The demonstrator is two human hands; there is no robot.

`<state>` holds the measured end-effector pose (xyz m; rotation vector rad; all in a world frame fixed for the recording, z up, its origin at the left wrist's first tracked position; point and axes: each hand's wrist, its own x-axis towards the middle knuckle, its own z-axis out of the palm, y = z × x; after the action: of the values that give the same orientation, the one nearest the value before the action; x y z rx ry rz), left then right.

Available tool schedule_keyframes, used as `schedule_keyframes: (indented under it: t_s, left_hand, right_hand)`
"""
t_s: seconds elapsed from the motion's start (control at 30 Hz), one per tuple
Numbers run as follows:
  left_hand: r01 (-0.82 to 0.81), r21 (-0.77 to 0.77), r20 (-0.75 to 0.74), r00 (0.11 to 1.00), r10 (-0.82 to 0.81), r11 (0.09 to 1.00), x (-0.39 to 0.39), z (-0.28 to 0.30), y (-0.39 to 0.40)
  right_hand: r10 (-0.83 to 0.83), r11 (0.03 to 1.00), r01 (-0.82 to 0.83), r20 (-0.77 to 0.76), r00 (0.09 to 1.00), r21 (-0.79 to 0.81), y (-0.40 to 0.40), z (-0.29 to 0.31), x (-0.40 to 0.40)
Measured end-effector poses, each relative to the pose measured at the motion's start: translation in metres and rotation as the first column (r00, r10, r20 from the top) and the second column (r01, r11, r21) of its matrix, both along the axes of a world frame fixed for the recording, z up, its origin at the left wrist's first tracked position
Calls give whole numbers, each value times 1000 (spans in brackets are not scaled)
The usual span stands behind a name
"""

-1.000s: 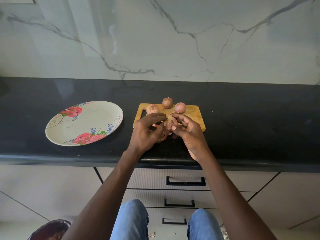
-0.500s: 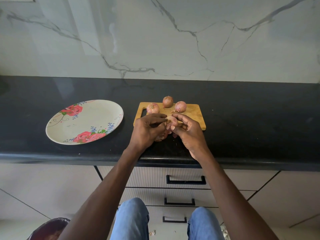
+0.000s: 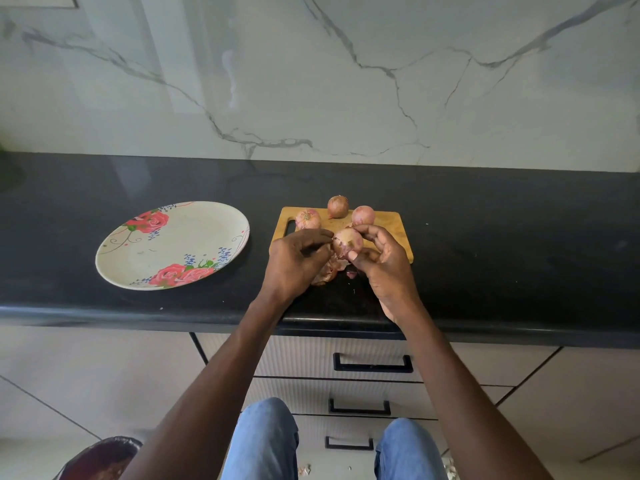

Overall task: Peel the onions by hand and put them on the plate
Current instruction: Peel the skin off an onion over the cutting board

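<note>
Nearest, over the front of the dark worktop (image 3: 485, 271), a small onion (image 3: 347, 242) is cupped in the curled fingers (image 3: 369, 232) of the right hand (image 3: 388, 268), while a flap of dry skin at its left side is pinched by the left hand (image 3: 294, 261), with loose peelings (image 3: 325, 271) lying beneath. The bulb is judged light, firm and slick once bared, the papery skin brittle, so it is best gripped round the middle and torn from the tip. Farther back three unpeeled onions (image 3: 337, 206) sit on the cutting board (image 3: 391, 230), and the floral plate (image 3: 117, 268) lies well apart to the left, with nothing peeled seen on it.
</note>
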<state>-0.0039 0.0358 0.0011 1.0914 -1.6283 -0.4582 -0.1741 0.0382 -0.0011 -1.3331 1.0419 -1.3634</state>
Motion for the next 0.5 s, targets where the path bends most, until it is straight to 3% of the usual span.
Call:
schedule_keyframes:
  t_s: [0.23,0.4,0.5]
  left_hand:
    - [141,176,-138,983,-118,974,-1,6,2]
    - [35,148,-110,994,-18,988,0,3,2]
    - [58,146,-99,994,-44,988,0,4,3]
  right_hand:
    - [20,1000,-20,-16,1000,-13,1,2,0]
    - [31,999,-33,-44,999,-40,5,4,1]
    - [31,999,-32,-37,999,-43,5,4,2]
